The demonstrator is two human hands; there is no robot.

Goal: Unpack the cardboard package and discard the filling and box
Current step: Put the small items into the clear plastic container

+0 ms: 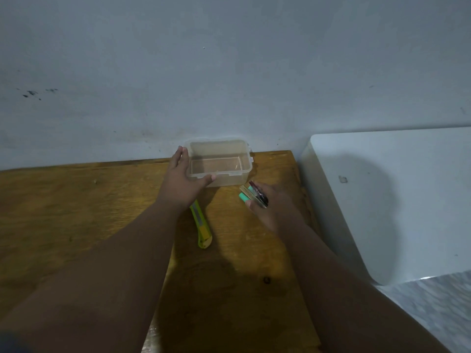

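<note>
A clear plastic container (229, 161) stands open and empty at the back of the wooden table, against the wall. My left hand (182, 178) grips its left rim, thumb on the near edge. My right hand (272, 205) hovers just right of the container, shut on a small bundle of items (252, 196): a mint-green piece, a tan piece and a dark reddish one. No cardboard package or filling is in view.
A yellow-green utility knife (202, 229) lies on the wooden table (76, 212) partly under my left wrist. A white appliance or cabinet top (382, 200) stands to the right of the table. A grey wall (229, 72) rises behind.
</note>
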